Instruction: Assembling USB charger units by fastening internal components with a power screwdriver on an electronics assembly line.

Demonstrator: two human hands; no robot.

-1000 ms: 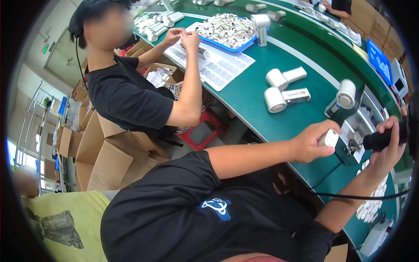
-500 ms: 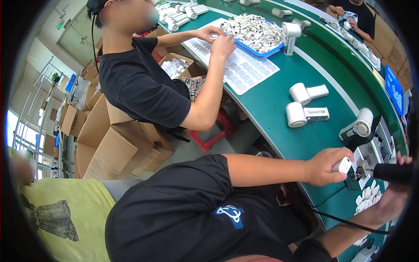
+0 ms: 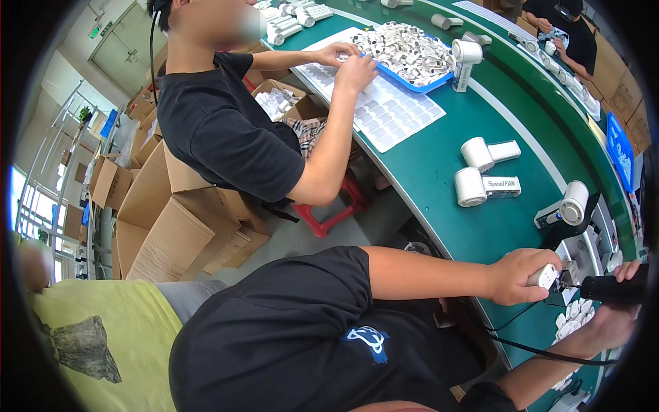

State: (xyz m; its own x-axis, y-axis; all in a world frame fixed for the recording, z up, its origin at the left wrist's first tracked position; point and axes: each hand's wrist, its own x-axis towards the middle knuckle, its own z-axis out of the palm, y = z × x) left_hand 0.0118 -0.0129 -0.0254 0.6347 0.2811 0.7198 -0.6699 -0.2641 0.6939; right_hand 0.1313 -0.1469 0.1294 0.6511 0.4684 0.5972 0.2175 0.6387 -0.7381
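Note:
My left hand point(image 3: 519, 276) is closed around a white fan handle point(image 3: 543, 277), whose end with small holes faces right; the rest of it is hidden in the fingers. From the right, my right hand point(image 3: 616, 321) grips a black electric screwdriver point(image 3: 607, 290), its thin bit pointing left at the handle's end. Whether the bit touches it, I cannot tell. Just behind both stands a white and metal box-shaped device point(image 3: 580, 257). Several small white oval parts point(image 3: 573, 319) lie on the green table below the screwdriver.
White handheld fans point(image 3: 471, 187) lie or stand farther along the green table point(image 3: 446, 213). A black cable point(image 3: 542, 351) runs across my right forearm. To the left sits a co-worker point(image 3: 233, 130) by a blue tray point(image 3: 429, 86) of small white parts. Open cardboard boxes point(image 3: 168, 233) stand behind.
The screwdriver has shifted slightly left and down, closer to the handle's end. My left hand, still gripping the handle, appears slightly lower and farther right; the whole view has also shifted a little.

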